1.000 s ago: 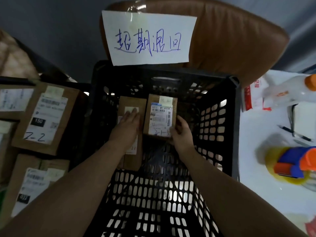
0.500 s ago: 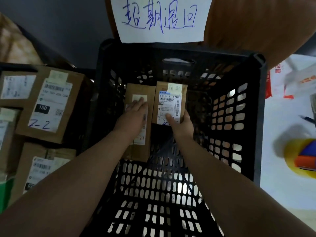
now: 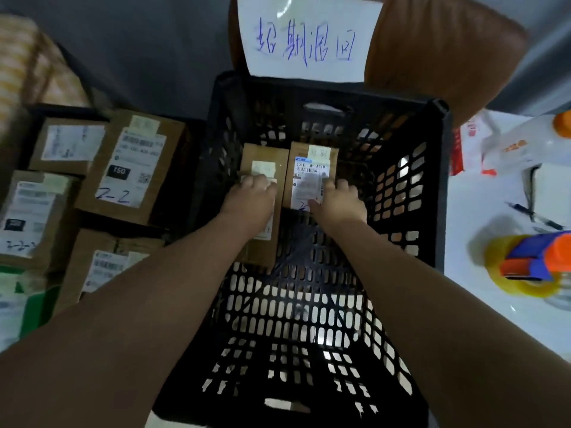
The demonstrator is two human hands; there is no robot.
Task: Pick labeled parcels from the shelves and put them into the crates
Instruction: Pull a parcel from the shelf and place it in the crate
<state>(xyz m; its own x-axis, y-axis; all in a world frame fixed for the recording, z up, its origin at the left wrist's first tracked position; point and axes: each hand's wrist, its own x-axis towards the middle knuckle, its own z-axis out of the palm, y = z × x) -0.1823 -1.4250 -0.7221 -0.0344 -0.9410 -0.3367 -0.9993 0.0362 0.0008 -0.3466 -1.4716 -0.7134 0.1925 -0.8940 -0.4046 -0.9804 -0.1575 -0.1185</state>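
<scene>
A black perforated plastic crate (image 3: 438, 168) fills the middle of the view. Two labeled cardboard parcels lie side by side on its floor at the far end. My left hand (image 3: 250, 199) rests flat on the longer left parcel (image 3: 262, 159), covering most of its label. My right hand (image 3: 340, 205) grips the lower right edge of the shorter right parcel (image 3: 309, 168), with the thumb on its white label. Both forearms reach down into the crate.
A second crate at the left holds several labeled boxes, one marked "Z-2" (image 3: 129, 168). A handwritten paper sign (image 3: 309, 38) hangs on a brown chair back (image 3: 448, 50) behind the crate. The white table (image 3: 482, 217) at right carries a tape dispenser (image 3: 525, 261), a bottle (image 3: 531, 143) and a pen (image 3: 534, 216).
Both hands and the two parcels have sunk lower to the crate floor. The view shifted, first forward over the crate and then back a little.
</scene>
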